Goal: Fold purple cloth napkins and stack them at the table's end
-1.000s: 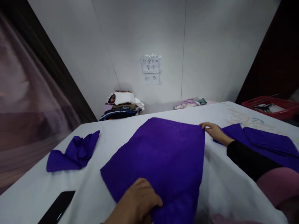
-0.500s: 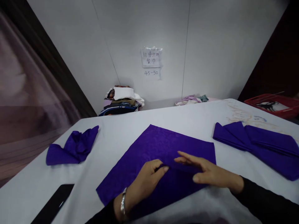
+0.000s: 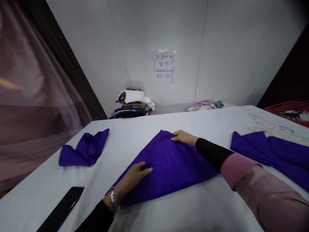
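A purple cloth napkin (image 3: pixel 166 164) lies in front of me, folded over into a rough triangle with its point away from me. My right hand (image 3: pixel 183 137) pinches its far edge, just right of that point, fingers and thumb together on the cloth. Lower down on the left side, my left hand (image 3: pixel 134 177) rests on the napkin with thumb and fingers apart. The left fingertips touch the cloth without gripping it. Part of the napkin's right side is hidden under my right forearm.
A crumpled purple napkin (image 3: pixel 84 149) lies to the left, with a black phone-like slab (image 3: pixel 61 209) nearer me. Folded purple napkins (image 3: pixel 270 148) lie on the right. Beyond the white-covered table (image 3: pixel 135 132) are a clothes stack (image 3: pixel 134 103) and a red basket (image 3: pixel 277 109).
The near part of the napkin has been folded up over the rest, making a triangle. My right hand has moved away from me to the far edge; my left hand has let go and shifted left.
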Action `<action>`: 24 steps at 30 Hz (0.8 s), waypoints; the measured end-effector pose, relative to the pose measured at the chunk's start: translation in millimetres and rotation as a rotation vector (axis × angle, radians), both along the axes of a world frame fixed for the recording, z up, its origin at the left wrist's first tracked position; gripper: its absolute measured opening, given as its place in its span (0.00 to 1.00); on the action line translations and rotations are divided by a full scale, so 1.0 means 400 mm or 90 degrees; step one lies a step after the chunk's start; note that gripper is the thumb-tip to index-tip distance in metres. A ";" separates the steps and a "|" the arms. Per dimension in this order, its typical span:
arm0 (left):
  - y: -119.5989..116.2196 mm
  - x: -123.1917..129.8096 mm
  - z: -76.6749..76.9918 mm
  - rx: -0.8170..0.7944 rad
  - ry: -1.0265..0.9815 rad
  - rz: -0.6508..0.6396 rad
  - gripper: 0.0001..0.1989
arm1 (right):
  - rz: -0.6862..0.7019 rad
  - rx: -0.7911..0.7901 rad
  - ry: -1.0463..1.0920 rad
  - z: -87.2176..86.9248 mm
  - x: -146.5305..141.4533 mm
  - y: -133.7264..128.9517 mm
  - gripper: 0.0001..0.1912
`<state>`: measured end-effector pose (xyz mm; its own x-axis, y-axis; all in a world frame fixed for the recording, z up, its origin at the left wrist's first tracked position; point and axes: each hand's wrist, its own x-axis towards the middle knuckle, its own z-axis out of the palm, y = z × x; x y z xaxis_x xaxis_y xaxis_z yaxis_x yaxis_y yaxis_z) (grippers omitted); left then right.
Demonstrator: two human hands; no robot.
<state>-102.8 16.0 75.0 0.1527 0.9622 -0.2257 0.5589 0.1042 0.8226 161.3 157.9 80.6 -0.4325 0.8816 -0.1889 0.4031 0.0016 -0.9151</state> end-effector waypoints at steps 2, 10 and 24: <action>-0.019 -0.059 -0.027 -0.017 0.033 0.023 0.17 | -0.031 0.019 -0.030 -0.031 -0.015 0.049 0.06; -0.043 -0.204 -0.064 -0.014 0.161 0.102 0.20 | -0.090 0.113 -0.143 -0.117 -0.090 0.178 0.08; -0.026 -0.210 -0.080 0.009 0.294 0.187 0.21 | -0.171 0.245 -0.390 -0.180 -0.142 0.254 0.10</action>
